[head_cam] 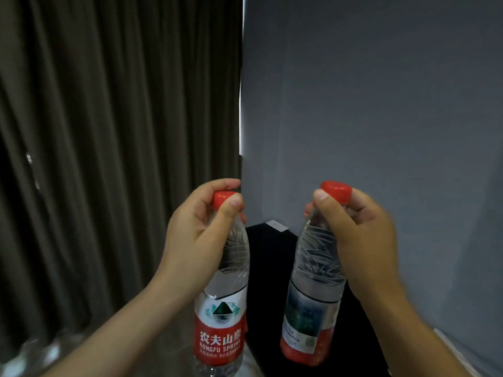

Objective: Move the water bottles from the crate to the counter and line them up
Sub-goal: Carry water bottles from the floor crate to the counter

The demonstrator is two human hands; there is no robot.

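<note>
My left hand [194, 235] grips the neck and red cap of a clear water bottle [221, 317] with a red and white label. In my right hand [359, 240] is a second clear water bottle [313, 308], held by its neck just under the red cap and tilted slightly. Both bottles hang upright in the air side by side, a short gap between them. Behind and below them lies a black counter surface [269, 268]. The crate is out of view.
A dark brown curtain [109, 131] fills the left half. A grey wall [381, 104] fills the right, with a bright slit where they meet. A small white card [277, 226] lies at the counter's far end. Blurred clear plastic [40, 352] shows at bottom left.
</note>
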